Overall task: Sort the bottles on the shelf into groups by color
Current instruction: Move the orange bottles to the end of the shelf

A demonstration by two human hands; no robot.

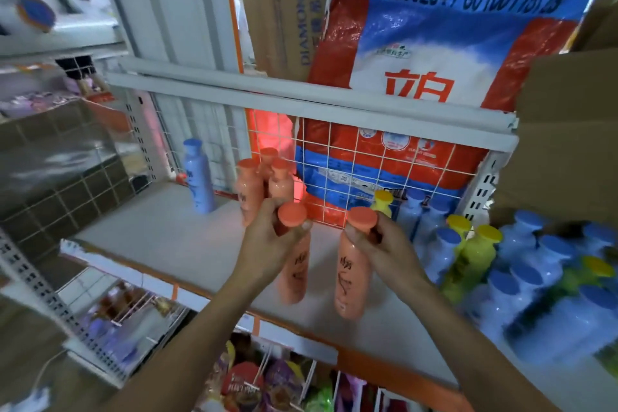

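My left hand [267, 244] grips the neck of an orange bottle [296, 273] just under its orange cap. My right hand [384, 246] holds a second orange bottle [349, 281] the same way. Both bottles are over the white shelf [160, 237], near its front. Three more orange bottles [250, 191] stand together behind my left hand. A single blue bottle [199, 177] stands at the back left. On the right, several blue bottles [521, 294] and yellow-green bottles [475, 257] are mixed together.
A white wire grid [368, 170] backs the shelf, with a large red, white and blue sack [418, 77] behind it. A cardboard box [568, 130] overhangs the right side. A rail [301, 97] runs above. Packaged goods hang on hooks [254, 378] below.
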